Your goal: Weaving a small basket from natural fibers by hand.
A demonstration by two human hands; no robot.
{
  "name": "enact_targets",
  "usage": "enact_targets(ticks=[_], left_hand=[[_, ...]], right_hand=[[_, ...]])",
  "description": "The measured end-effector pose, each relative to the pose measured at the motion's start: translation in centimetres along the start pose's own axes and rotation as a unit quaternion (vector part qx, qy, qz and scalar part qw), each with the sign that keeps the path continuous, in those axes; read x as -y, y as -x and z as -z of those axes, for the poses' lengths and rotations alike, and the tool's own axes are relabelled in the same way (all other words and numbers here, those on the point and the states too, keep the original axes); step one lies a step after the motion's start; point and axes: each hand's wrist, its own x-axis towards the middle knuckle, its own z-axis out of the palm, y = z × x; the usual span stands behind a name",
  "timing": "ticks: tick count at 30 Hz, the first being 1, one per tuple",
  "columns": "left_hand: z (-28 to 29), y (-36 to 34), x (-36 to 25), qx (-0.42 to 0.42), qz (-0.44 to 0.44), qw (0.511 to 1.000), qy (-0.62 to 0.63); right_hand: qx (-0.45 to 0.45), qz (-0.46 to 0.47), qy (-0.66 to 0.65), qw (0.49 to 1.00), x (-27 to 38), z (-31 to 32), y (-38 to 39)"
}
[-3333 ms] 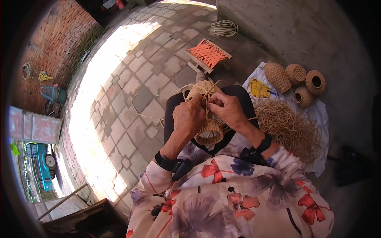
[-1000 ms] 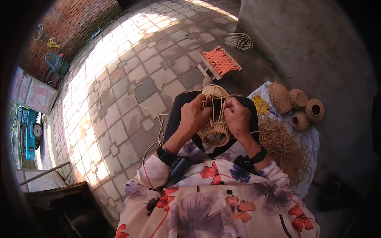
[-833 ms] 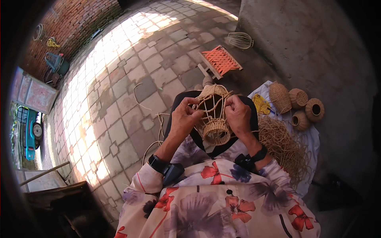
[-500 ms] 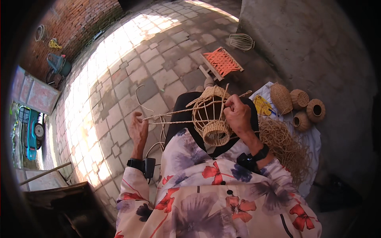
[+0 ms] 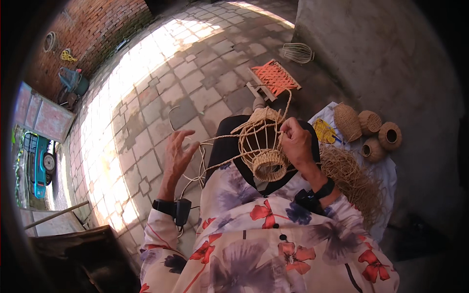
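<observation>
An unfinished wicker basket (image 5: 271, 167) rests between my knees, its woven ring mouth toward me and bare upright ribs behind. On its right side my right hand (image 5: 296, 142) is closed, pinching the ribs; its fingertips are partly hidden. A twisted cord (image 5: 288, 103) curves up from beside that hand. To the left, my left hand (image 5: 177, 157) is open, thumb and fingers apart. Twisted cord (image 5: 222, 137) runs from the basket toward it, and a lower strand (image 5: 222, 164) sags over my thigh. Loose cord (image 5: 202, 171) trails beside my left knee.
Several finished woven baskets (image 5: 347, 122) and a heap of fibre strands (image 5: 342, 171) lie on a white cloth (image 5: 388, 178) at right. Ahead are an orange-webbed stool (image 5: 274, 78) and a bare basket frame (image 5: 298, 52) by the wall. Paving stones (image 5: 161, 102) spread left.
My left hand has let go of the cord and spread its fingers. The strands have slackened, the lower one sagging. The free cord end by my right hand now stands upright.
</observation>
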Motion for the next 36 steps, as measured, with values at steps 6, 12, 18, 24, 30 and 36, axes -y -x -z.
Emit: enact_targets(ticks=[6,12,18,24,30,36], left_hand=[[-6.7,-1.4,-7.5,0.154,0.022,0.973,0.172],[-6.6,-3.7,-6.9,0.242,0.101,0.859,0.440],[4.3,-8.1,3.2,-0.010,-0.004,0.960,-0.279],[15.5,-8.0,10.0,0.105,0.152,0.943,-0.276],[5.4,-7.4,-3.9,0.027,-0.090,0.995,0.015],[-4.5,-3.5,-11.0,0.104,-0.142,0.984,0.040]], right_hand=[[-0.010,0.001,0.003,1.000,0.2,-0.1,0.1],[-0.017,0.011,-0.028,0.999,1.7,1.4,-1.8],[-0.052,0.055,-0.012,0.997,2.7,4.5,-4.3],[-0.054,0.050,-0.027,0.997,2.0,2.4,-3.4],[-0.037,0.002,-0.054,0.998,1.8,0.9,-0.9],[-0.027,-0.014,-0.059,0.998,1.6,0.2,1.0]])
